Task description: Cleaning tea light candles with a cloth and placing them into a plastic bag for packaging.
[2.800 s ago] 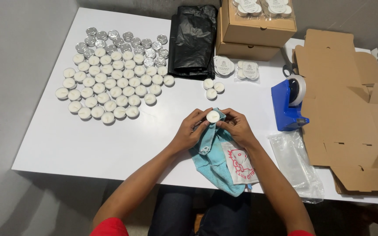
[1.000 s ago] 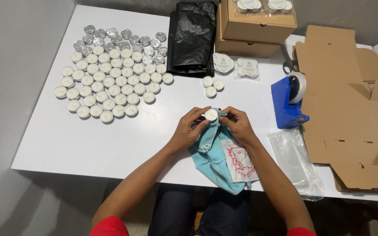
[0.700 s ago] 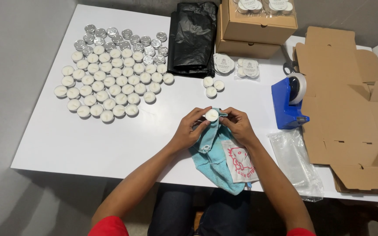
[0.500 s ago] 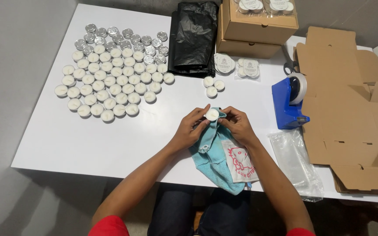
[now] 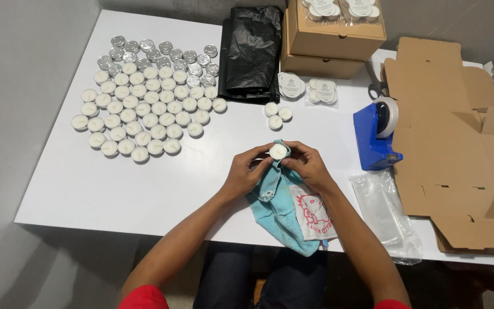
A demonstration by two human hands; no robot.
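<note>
A white tealight candle [image 5: 278,151] sits between the fingertips of both hands, just above a light blue cloth [image 5: 278,209] lying on the white table [image 5: 115,183]. My left hand [image 5: 246,171] grips the candle from the left and also touches the cloth's upper end. From the right, my right hand [image 5: 309,166] pinches the same candle. A large group of several tealights [image 5: 150,109] lies at the far left, and three loose tealights [image 5: 277,114] rest just beyond my hands.
A black plastic bag [image 5: 253,51] and stacked cardboard boxes [image 5: 330,43] with packed candles stand at the back. A blue tape dispenser [image 5: 377,134], scissors [image 5: 375,86], flat cardboard [image 5: 458,143] and clear plastic bags [image 5: 387,214] lie to the right.
Both hands stay on the candle over the cloth; the fingers have shifted slightly around it, turning it a little. Nothing else on the table has moved.
</note>
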